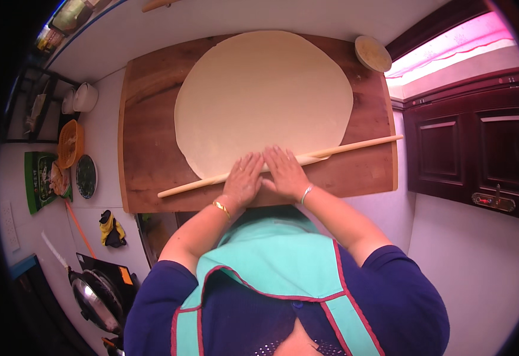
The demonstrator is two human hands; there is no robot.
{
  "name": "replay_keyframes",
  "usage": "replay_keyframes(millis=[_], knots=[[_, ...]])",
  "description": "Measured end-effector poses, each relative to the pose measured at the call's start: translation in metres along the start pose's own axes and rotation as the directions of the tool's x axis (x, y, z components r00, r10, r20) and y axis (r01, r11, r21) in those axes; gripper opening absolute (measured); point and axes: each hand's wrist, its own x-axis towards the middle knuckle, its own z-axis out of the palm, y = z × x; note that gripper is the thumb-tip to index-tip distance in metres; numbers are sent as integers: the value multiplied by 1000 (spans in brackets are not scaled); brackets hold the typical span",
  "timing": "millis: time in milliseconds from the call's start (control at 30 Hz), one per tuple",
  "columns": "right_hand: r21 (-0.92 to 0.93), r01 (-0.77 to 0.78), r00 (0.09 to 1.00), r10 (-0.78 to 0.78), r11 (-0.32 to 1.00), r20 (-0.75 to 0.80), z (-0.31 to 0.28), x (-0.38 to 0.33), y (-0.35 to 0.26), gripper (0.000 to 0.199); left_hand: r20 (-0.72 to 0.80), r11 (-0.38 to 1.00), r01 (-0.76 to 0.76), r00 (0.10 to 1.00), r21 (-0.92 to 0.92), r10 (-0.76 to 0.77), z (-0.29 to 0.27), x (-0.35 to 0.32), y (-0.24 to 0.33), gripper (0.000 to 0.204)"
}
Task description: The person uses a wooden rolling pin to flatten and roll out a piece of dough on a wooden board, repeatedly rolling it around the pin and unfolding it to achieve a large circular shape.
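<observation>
A large, thin, pale sheet of dough (263, 95) is spread over a brown wooden board (146, 130). Across its near edge lies a long thin wooden rolling pin (366, 144), tilted up toward the right. Around the pin's middle, a bit of the near dough edge appears wrapped. My left hand (243, 178) rests flat on top of the pin, fingers stretched forward. Beside it my right hand (284, 171) also presses flat on the pin, the two hands nearly touching. Both palms hide the pin's centre.
At the board's far right corner stands a bowl (363, 59) of pale powder. Dark red cabinet doors (473, 139) are on the right. Along the left are white pots (85, 97), an orange basket (69, 142), a green bag (38, 178) and a pan (96, 305).
</observation>
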Motion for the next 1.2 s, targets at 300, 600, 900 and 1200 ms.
replay_keyframes(millis=[300,600,900,1200], knots=[[39,-19,997,22,999,-71,28,16,22,58,85,990,43,995,133,-55,10,31,-27,47],[-68,-142,987,136,988,-86,-7,83,46,65,-18,965,181,983,189,-181,-1,85,-59,59],[39,-70,948,79,997,-308,11,87,43,56,-30,972,180,984,153,-177,8,89,-59,53],[79,-88,988,97,993,-119,18,51,14,65,134,964,244,957,104,-256,-2,63,-32,59]])
